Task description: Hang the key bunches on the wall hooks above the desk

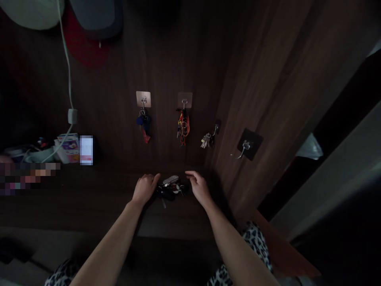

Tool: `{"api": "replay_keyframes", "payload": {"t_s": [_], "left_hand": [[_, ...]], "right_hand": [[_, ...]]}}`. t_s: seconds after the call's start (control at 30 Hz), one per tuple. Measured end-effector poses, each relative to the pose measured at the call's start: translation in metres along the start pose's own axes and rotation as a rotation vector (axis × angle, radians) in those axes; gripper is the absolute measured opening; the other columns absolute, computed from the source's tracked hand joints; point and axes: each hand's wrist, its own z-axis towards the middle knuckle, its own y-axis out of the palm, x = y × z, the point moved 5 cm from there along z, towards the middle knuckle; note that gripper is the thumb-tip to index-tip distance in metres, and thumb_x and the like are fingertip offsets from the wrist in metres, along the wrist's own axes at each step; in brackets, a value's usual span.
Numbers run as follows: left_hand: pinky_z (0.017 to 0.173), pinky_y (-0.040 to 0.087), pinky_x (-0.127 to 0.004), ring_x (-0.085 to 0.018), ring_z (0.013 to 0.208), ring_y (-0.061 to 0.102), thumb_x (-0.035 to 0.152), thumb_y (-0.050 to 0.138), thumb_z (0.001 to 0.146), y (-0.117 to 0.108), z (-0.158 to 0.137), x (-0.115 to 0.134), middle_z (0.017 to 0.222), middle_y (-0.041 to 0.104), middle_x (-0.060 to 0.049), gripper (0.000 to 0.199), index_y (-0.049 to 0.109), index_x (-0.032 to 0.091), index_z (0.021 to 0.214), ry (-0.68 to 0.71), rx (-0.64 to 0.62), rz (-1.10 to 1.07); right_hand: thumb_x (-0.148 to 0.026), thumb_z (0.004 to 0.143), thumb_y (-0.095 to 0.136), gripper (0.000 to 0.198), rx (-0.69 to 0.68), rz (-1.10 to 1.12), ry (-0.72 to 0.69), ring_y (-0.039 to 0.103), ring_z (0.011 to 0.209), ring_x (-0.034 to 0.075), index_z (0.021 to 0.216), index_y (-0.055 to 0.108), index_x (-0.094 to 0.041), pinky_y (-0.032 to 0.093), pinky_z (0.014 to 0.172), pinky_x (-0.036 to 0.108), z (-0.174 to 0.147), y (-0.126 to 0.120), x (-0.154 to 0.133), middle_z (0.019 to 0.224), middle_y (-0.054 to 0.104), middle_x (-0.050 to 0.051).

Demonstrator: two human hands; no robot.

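Note:
A bunch of keys [172, 190] with dark fobs and a greyish oval tag lies on the dark wooden shelf [107, 198], between my hands. My left hand [145, 187] is at its left side, back of the hand up. Its thumb stands apart from the bent fingers, and nothing shows in its grasp; whether it touches the bunch I cannot tell. To the right of the keys, my right hand [199, 188] is open with the index finger stretched toward the left. The light is dim, so small details of the keys are hard to make out.
Blue keys [144, 121], a red-and-orange key bunch [183, 125] and silver keys [207, 140] hang from wall hooks. A bare hook [244, 146] sits on the right panel. Caps [97, 18], a white cable [68, 59] and small boxes [70, 147] are at left.

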Motion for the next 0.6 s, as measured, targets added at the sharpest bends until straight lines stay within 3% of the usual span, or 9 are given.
{"api": "replay_keyframes", "payload": {"t_s": [0.1, 0.2, 0.4, 0.5, 0.6], "left_hand": [[0.072, 0.041, -0.029, -0.02, 0.072, 0.061, 0.048, 0.03, 0.088, 0.003, 0.0, -0.003, 0.07, 0.065, -0.007, 0.054, 0.058, 0.021, 0.051, -0.037, -0.038, -0.178], [0.08, 0.041, -0.028, -0.018, 0.079, 0.061, 0.052, 0.029, 0.086, 0.005, -0.001, 0.0, 0.077, 0.067, -0.005, 0.058, 0.058, 0.021, 0.047, 0.013, -0.125, -0.306], [0.088, 0.038, -0.027, -0.018, 0.089, 0.057, 0.05, 0.031, 0.086, 0.002, -0.004, 0.012, 0.085, 0.067, -0.003, 0.055, 0.066, 0.021, 0.055, 0.131, -0.2, -0.393], [0.087, 0.039, -0.028, -0.018, 0.09, 0.057, 0.049, 0.035, 0.085, 0.001, -0.004, 0.012, 0.087, 0.067, -0.003, 0.051, 0.068, 0.021, 0.058, 0.129, -0.182, -0.415], [0.088, 0.039, -0.031, -0.019, 0.094, 0.056, 0.046, 0.048, 0.08, 0.002, -0.005, 0.012, 0.091, 0.066, -0.004, 0.037, 0.07, 0.022, 0.064, 0.162, -0.185, -0.4]], "right_hand": [[-0.019, 0.081, 0.039, 0.025, 0.003, -0.04, -0.032, 0.062, 0.087, 0.016, 0.088, 0.064, -0.02, 0.046, 0.081, 0.03, 0.0, -0.006, -0.001, 0.091, 0.067, 0.004], [-0.019, 0.081, 0.044, 0.021, -0.065, -0.129, -0.135, 0.059, 0.09, 0.017, 0.085, 0.064, -0.022, 0.043, 0.085, 0.032, -0.005, -0.003, -0.013, 0.09, 0.066, 0.002], [-0.027, 0.074, 0.064, 0.016, -0.243, -0.282, -0.3, 0.049, 0.11, 0.021, 0.091, 0.066, -0.028, 0.033, 0.095, 0.041, -0.021, 0.014, -0.041, 0.112, 0.059, 0.003], [-0.028, 0.071, 0.068, 0.025, -0.304, -0.34, -0.334, 0.043, 0.119, 0.023, 0.096, 0.065, -0.031, 0.032, 0.097, 0.044, -0.026, 0.021, -0.043, 0.122, 0.053, 0.003], [-0.028, 0.072, 0.068, 0.021, -0.32, -0.383, -0.321, 0.039, 0.123, 0.024, 0.092, 0.067, -0.03, 0.03, 0.098, 0.045, -0.026, 0.025, -0.038, 0.125, 0.052, 0.002]]}}
